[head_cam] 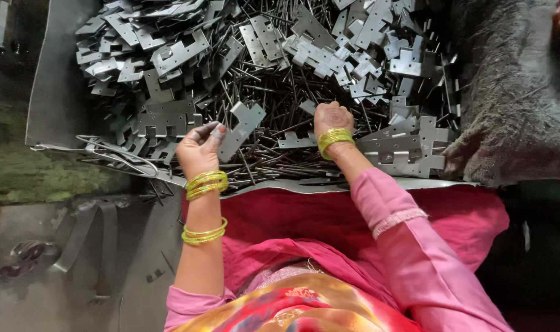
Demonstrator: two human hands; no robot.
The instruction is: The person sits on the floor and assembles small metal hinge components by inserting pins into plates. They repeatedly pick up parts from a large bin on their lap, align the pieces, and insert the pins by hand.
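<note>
Heaped metal sheet [52, 92], left hand [198, 149] pinching hinge plate [240, 128] angled up-right, right hand [332, 118] fingers buried among pins [267, 92], grip unclear

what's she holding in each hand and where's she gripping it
Left hand pinches a grey metal hinge plate by its lower end. Right hand reaches into the pins; any hold is hidden.

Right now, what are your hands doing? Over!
Left hand fingers pinch a grey hinge leaf, lifted. Right hand down in the loose pins, grip hidden. Hinge pile crowds all round.
</note>
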